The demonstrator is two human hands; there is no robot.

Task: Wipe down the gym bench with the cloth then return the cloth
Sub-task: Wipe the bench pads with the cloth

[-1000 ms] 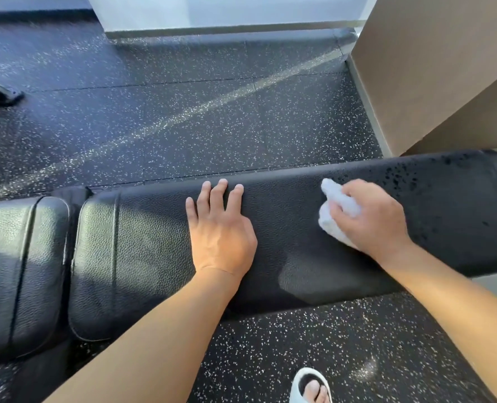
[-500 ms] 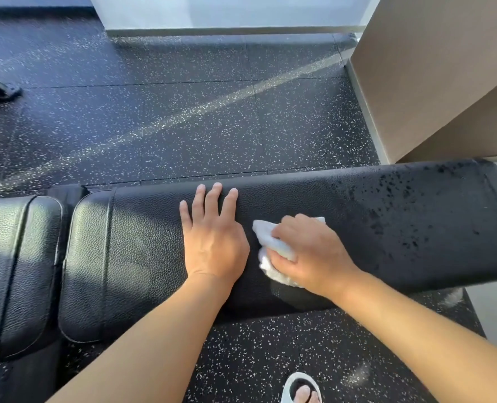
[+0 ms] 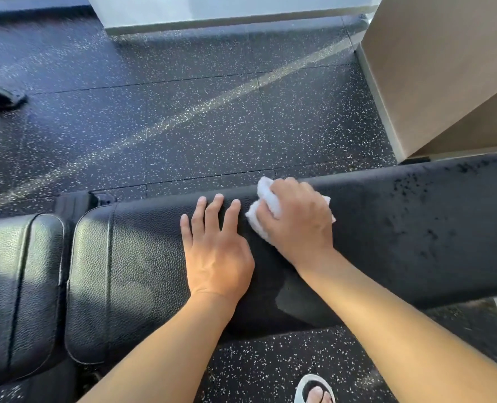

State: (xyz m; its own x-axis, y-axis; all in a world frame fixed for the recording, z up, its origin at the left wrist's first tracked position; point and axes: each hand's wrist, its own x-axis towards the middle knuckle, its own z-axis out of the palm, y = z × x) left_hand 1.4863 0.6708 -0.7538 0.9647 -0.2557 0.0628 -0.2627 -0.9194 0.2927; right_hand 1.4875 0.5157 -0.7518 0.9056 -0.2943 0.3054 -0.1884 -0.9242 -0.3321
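I am wiping partway along the gym bench [image 3: 386, 228]: dark wet droplets are still sitting toward its right end, so I judge that stretch is left, and returning the cloth too. My right hand [image 3: 296, 219] is bunching the white cloth [image 3: 266, 205] in a closed grip against the far edge near the middle, while my left hand [image 3: 216, 251] is resting flat, fingers straight, just beside it.
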